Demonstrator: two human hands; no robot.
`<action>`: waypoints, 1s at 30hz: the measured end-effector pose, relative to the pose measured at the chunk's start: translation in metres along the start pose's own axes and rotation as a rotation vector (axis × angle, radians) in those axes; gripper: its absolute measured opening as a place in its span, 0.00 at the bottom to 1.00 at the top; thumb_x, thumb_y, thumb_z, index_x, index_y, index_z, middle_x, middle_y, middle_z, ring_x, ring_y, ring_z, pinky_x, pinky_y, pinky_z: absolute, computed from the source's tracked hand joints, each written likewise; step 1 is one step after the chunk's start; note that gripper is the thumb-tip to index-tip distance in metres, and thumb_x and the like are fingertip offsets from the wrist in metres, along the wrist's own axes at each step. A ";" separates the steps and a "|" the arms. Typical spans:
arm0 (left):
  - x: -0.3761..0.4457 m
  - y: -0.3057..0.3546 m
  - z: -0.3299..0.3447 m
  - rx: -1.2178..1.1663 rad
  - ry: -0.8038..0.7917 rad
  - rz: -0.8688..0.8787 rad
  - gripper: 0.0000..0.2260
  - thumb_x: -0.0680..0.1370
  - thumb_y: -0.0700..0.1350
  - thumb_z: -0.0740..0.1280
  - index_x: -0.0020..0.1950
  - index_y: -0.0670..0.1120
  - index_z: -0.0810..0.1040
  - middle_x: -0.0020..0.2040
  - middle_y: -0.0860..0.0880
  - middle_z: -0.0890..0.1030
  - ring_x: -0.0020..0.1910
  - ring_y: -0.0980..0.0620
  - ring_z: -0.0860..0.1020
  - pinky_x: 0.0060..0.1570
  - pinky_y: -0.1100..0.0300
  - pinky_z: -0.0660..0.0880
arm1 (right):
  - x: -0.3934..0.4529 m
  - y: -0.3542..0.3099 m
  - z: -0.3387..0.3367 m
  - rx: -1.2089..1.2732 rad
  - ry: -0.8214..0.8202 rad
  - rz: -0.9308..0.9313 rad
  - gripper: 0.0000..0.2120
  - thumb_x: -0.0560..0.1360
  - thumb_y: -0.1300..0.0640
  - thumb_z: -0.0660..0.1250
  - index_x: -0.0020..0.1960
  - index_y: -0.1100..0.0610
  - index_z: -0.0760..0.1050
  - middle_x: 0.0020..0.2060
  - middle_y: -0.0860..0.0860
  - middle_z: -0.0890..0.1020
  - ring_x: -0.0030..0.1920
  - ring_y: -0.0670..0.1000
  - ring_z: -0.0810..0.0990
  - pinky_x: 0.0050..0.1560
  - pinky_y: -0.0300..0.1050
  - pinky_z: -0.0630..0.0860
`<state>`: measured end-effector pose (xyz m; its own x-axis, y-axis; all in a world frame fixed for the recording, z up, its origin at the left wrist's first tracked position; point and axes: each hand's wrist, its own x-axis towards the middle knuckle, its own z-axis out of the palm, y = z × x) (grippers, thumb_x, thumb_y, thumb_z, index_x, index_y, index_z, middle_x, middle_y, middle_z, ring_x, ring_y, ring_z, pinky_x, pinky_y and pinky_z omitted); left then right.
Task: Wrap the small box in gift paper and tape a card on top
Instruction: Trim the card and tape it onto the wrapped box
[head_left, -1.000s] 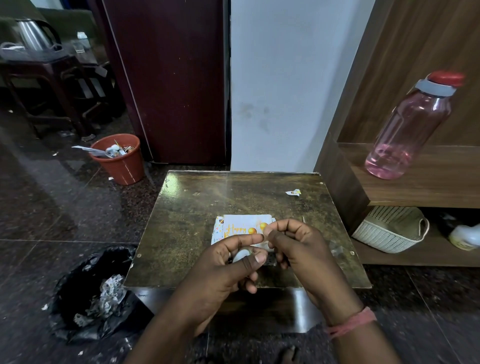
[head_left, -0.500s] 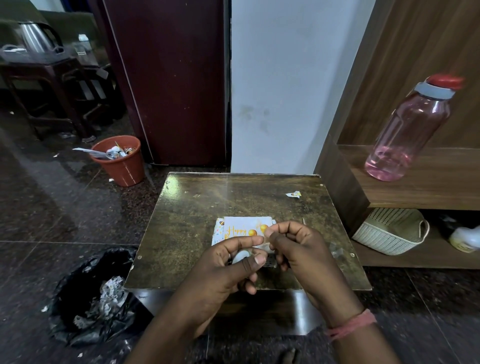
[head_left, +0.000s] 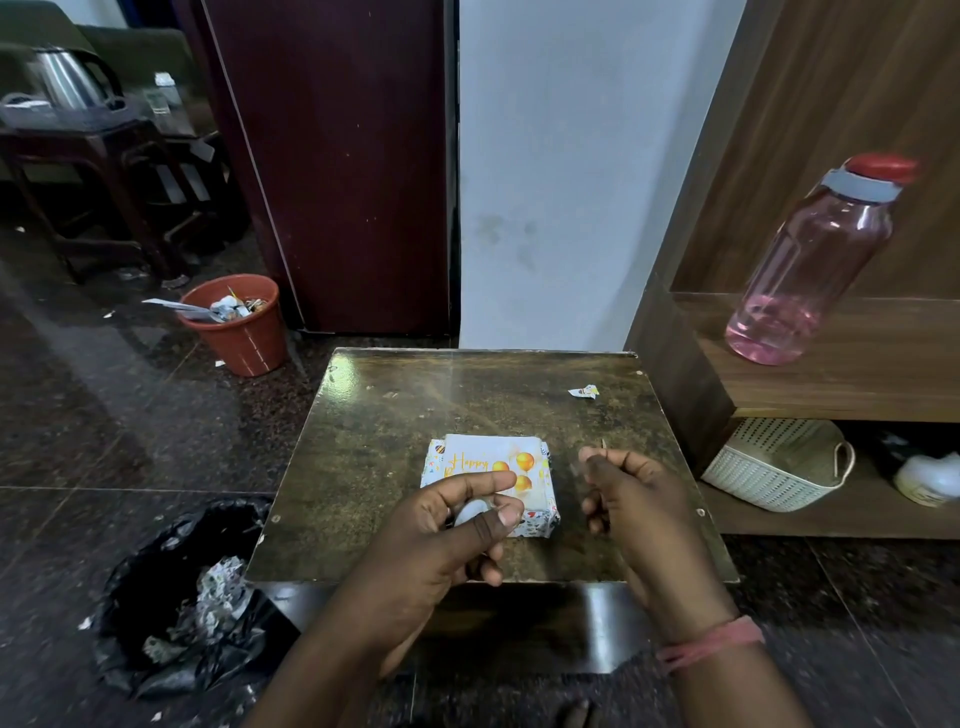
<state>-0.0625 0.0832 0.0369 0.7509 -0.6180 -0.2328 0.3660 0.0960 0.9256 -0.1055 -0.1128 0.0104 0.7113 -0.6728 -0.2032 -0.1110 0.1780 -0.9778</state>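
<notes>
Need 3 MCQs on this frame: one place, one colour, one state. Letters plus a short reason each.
1. Where does the scrap of paper lie?
A. far right part of the table
B. in the white basket
C. on the card

2. What colour is the cap of the pink bottle?
A. blue
B. red
C. black

3. How is the left hand set?
A. flat on the table
B. gripping the bottle
C. pinching a small roll of tape

Key: 1 A, it sits on the table beyond the wrapped box. 2 B, the cap is red above a grey collar. 3 C, thumb and fingers hold the tape roll over the card.
</notes>
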 end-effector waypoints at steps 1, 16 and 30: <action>0.000 0.000 0.000 -0.002 0.003 0.001 0.18 0.73 0.41 0.75 0.64 0.44 0.83 0.59 0.35 0.82 0.36 0.54 0.75 0.34 0.61 0.76 | 0.001 0.000 0.000 0.023 -0.002 0.010 0.05 0.80 0.60 0.69 0.47 0.60 0.80 0.35 0.54 0.80 0.27 0.47 0.73 0.24 0.40 0.68; 0.006 0.003 -0.010 -0.124 0.180 0.120 0.18 0.68 0.43 0.80 0.57 0.45 0.86 0.50 0.47 0.84 0.32 0.56 0.72 0.28 0.64 0.69 | -0.003 -0.010 -0.002 0.128 -0.120 0.067 0.10 0.81 0.56 0.67 0.42 0.58 0.79 0.37 0.54 0.82 0.30 0.48 0.74 0.27 0.40 0.66; 0.011 -0.004 -0.033 0.284 0.530 0.178 0.04 0.75 0.46 0.77 0.49 0.51 0.85 0.41 0.57 0.84 0.40 0.55 0.76 0.48 0.58 0.69 | -0.013 -0.020 0.002 0.194 -0.282 0.016 0.11 0.69 0.49 0.78 0.44 0.56 0.83 0.43 0.55 0.79 0.36 0.45 0.74 0.38 0.42 0.66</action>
<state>-0.0373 0.1020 0.0211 0.9841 -0.1335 -0.1172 0.1052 -0.0941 0.9900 -0.1111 -0.1067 0.0323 0.8775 -0.4486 -0.1695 -0.0087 0.3385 -0.9409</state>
